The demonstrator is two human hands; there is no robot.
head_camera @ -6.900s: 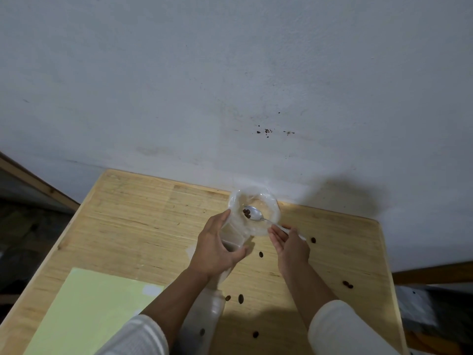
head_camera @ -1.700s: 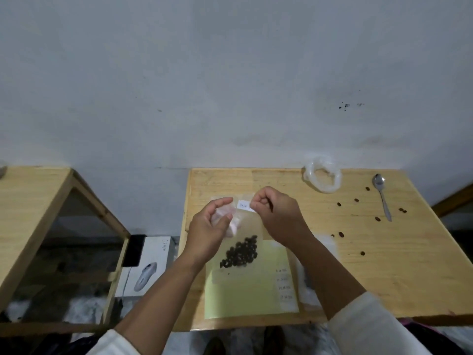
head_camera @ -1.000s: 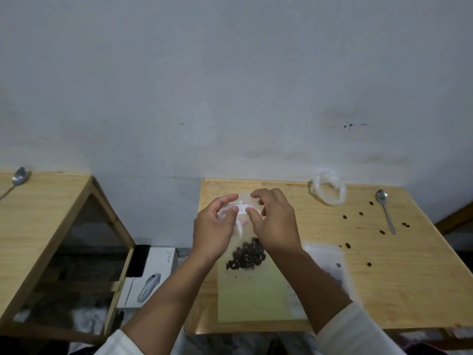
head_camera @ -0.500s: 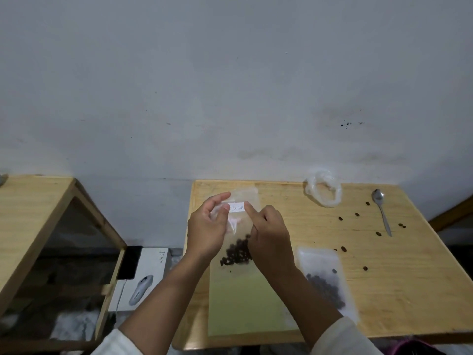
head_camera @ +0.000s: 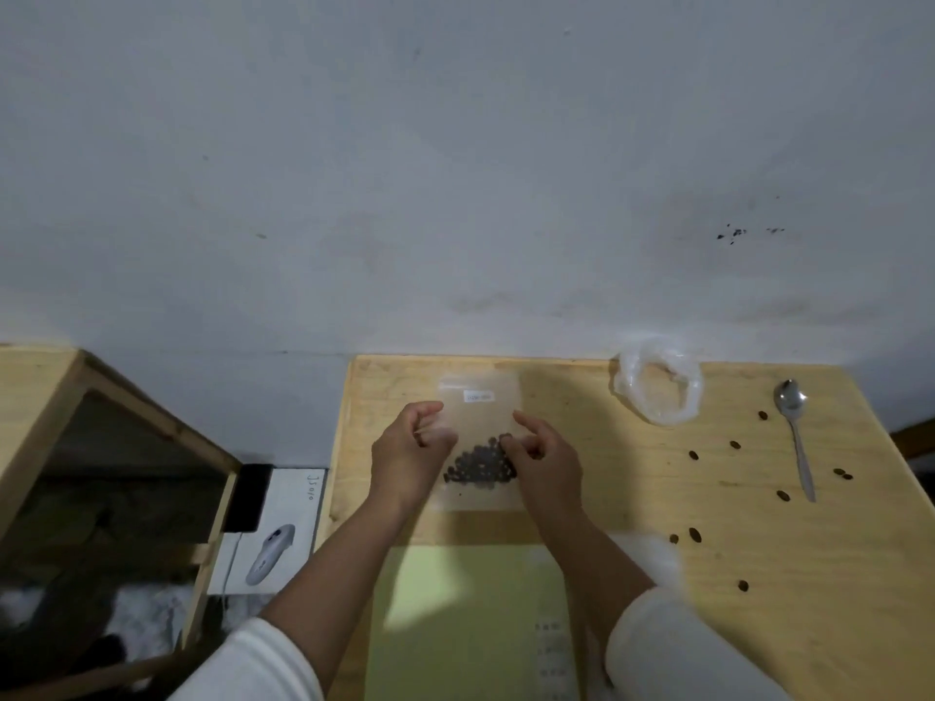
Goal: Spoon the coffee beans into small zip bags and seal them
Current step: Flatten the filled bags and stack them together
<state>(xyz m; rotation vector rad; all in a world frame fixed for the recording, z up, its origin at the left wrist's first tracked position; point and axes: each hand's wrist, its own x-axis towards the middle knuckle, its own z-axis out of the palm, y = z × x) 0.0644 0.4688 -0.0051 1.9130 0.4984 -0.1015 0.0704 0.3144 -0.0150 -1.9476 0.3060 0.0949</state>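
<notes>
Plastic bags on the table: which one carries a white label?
The flat zip bag on the left, with beans inside; the crumpled bag near the spoon has none.

Small zip bag (head_camera: 480, 437) of coffee beans (head_camera: 478, 468) lies flat on wooden table (head_camera: 632, 508). Left hand (head_camera: 412, 455) and right hand (head_camera: 544, 460) flank it, fingers loosely curled. Spoon (head_camera: 795, 432) rests well apart, among stray beans.
</notes>
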